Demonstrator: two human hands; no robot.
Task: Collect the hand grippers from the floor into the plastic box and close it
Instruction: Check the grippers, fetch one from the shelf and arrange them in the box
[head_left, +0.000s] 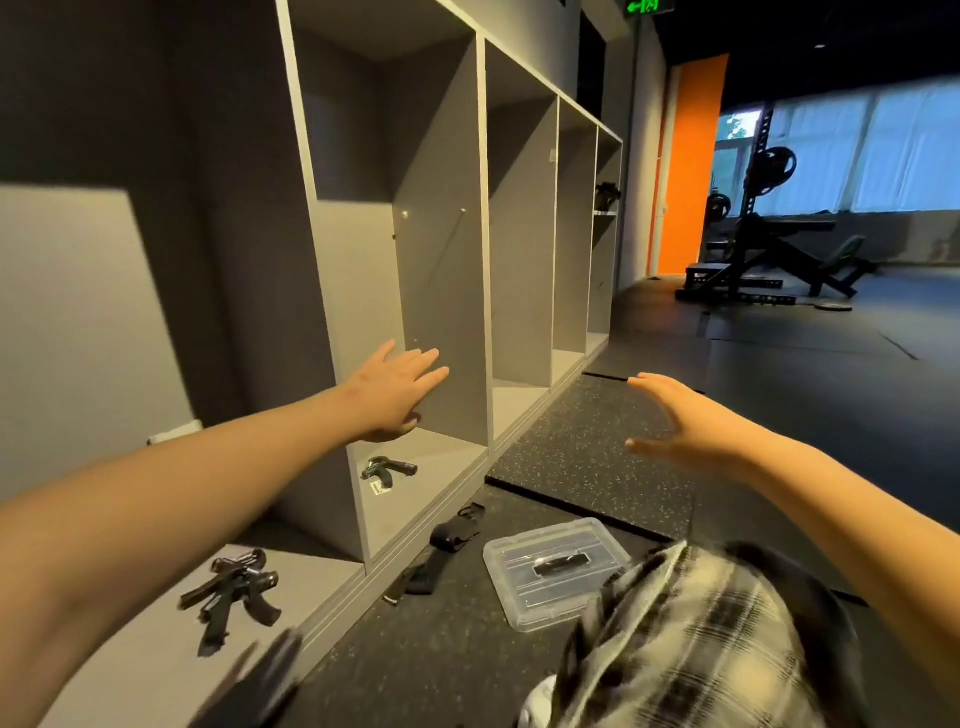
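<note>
A clear plastic box (556, 571) with its lid on and a black handle lies on the dark rubber floor. One black hand gripper (388, 469) sits on the bottom shelf of a locker bay. A pile of black hand grippers (236, 590) lies in the bay to its left. My left hand (397, 395) is stretched out in the air above the single gripper, fingers straight, holding nothing. My right hand (680, 421) hovers over the speckled mat, fingers spread and empty.
Grey open lockers (483, 260) line the left side. Black straps (441, 551) lie on the floor beside the box. A speckled mat (587, 457) lies ahead. My plaid-clad knee (691, 654) sits at the lower right. A weight bench and rack (769, 249) stand far back.
</note>
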